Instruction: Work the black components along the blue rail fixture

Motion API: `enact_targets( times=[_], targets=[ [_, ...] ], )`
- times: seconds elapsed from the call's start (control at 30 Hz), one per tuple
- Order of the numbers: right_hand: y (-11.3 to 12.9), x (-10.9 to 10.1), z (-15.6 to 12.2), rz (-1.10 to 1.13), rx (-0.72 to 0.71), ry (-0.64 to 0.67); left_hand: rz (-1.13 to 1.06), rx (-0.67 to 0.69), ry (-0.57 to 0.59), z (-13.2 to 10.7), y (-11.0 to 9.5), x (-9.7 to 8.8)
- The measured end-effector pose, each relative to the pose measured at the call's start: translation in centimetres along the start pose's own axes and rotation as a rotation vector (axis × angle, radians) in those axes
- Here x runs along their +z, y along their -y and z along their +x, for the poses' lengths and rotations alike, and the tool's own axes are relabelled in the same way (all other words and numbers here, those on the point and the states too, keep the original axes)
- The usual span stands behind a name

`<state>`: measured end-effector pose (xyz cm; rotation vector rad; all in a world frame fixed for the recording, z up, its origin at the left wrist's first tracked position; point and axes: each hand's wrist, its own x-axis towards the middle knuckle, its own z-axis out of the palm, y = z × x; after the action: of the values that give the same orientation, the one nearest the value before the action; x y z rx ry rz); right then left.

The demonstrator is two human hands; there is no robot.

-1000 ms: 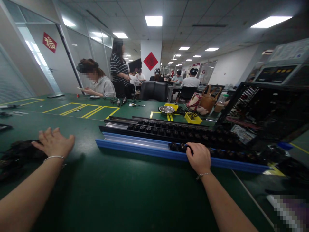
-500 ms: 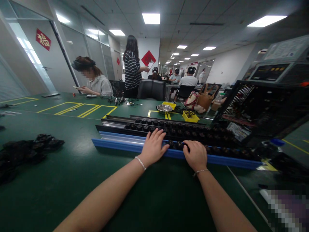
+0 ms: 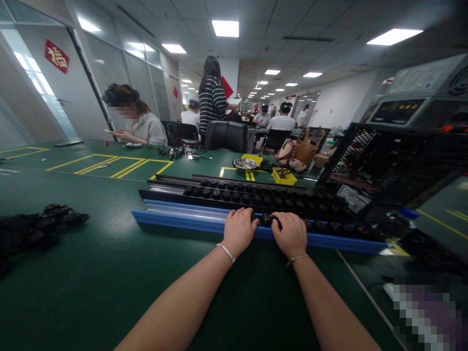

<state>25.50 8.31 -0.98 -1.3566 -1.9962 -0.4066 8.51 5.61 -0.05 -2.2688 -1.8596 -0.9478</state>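
A long blue channel (image 3: 179, 219) lies across the table in front of me, with a row of small black round parts (image 3: 266, 220) standing in it. My left hand (image 3: 238, 233) curls over the channel, thumb and fingers closed around a black part at the left end of that row. Just to the right, my right hand (image 3: 291, 235) grips the row from above, its fingers mostly hiding what they hold. One or two black parts show between the hands. The channel's left stretch holds no parts. Behind it, black channels (image 3: 164, 186) carry more rows of similar parts.
Loose black parts (image 3: 44, 224) are heaped at the left. An open black computer case (image 3: 395, 161) stands at the right, near a blue-capped bottle (image 3: 409, 214). A metal bowl (image 3: 244, 165) and a yellow tray (image 3: 284, 177) sit beyond the channels. A person (image 3: 135, 117) sits across the table.
My left hand has moved right, closer to my right hand, and its spread fingers have curled in around a black part. My right hand keeps its place on the row.
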Motion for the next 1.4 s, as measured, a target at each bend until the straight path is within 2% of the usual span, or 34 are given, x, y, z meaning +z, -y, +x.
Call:
enact_targets(
  times=[0.67,1.4],
  targets=[
    [0.0,-0.1,0.0,-0.014,-0.008,0.008,0.026,0.017,-0.01,0.0,1.5,-0.6],
    [0.0,-0.1,0.0,-0.006,0.001,-0.001,0.05,-0.04,-0.053,-0.2,2.4,-0.9]
  ],
)
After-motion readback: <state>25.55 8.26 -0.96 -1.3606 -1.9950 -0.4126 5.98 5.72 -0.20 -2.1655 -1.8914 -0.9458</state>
